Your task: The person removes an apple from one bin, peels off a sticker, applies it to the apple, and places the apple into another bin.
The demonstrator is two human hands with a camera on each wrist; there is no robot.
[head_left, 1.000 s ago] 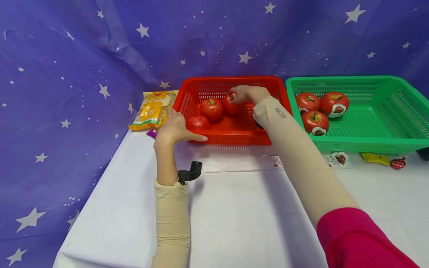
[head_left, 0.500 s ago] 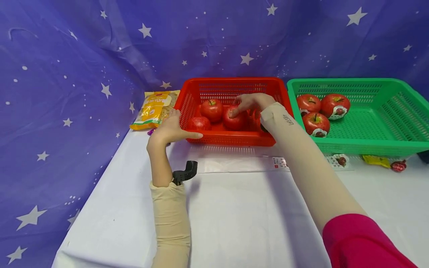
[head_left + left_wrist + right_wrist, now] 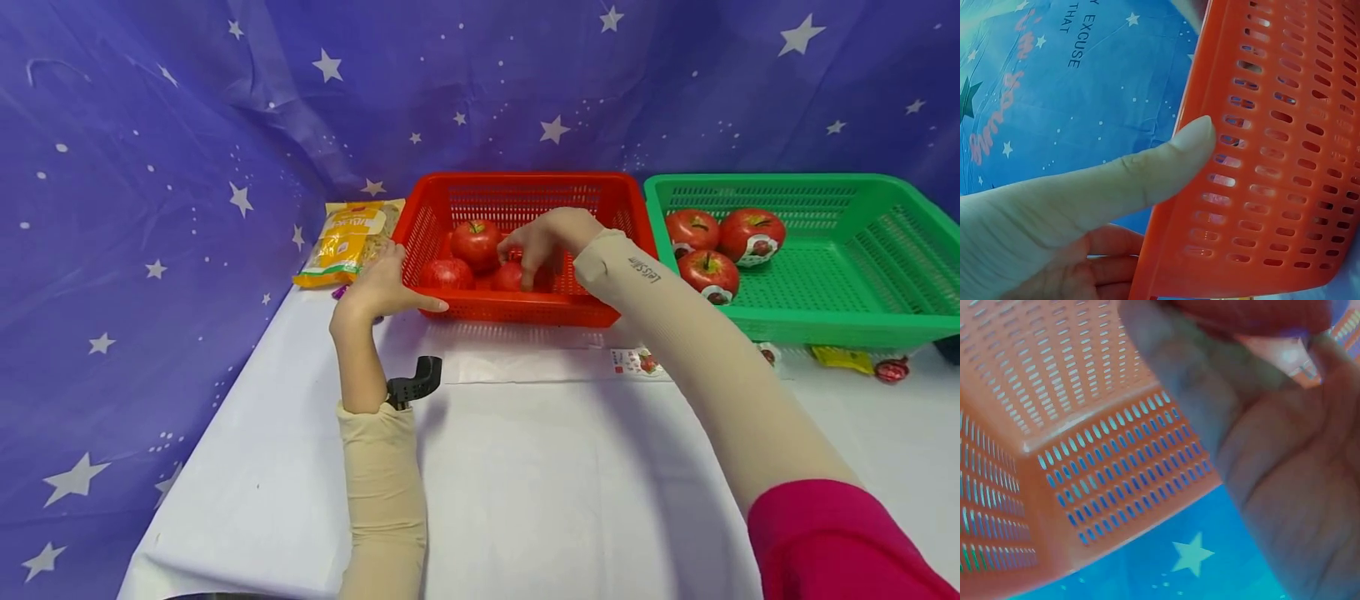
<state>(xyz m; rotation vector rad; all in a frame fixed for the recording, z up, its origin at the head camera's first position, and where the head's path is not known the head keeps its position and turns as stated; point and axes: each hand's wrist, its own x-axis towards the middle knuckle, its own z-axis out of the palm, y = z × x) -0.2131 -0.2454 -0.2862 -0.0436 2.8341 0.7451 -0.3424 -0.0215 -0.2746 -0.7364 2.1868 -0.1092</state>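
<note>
My right hand (image 3: pixel 551 237) reaches down into the red basket (image 3: pixel 517 312) and holds an apple (image 3: pixel 508 277) from above, hiding part of it. In the right wrist view that apple (image 3: pixel 1260 315) shows at the top edge, between thumb and fingers. Two more apples lie to its left, one further back (image 3: pixel 476 242) and one in the front left corner (image 3: pixel 446 273). My left hand (image 3: pixel 378 287) grips the basket's front left corner. Its thumb (image 3: pixel 1166 165) lies on the slotted outer wall, and the fingers reach past the rim.
Right beside stands a green basket (image 3: pixel 832 325) with three labelled apples at its left end. A yellow food bag (image 3: pixel 348 242) is left of the red basket. On the white table lie a flat printed wrapper (image 3: pixel 525 367), a yellow packet (image 3: pixel 842 358) and a red candy (image 3: pixel 891 370).
My right hand has moved the apple toward the basket's front, beside the front left one, and its fingers now reach further down over it. The left hand has shifted slightly left.
</note>
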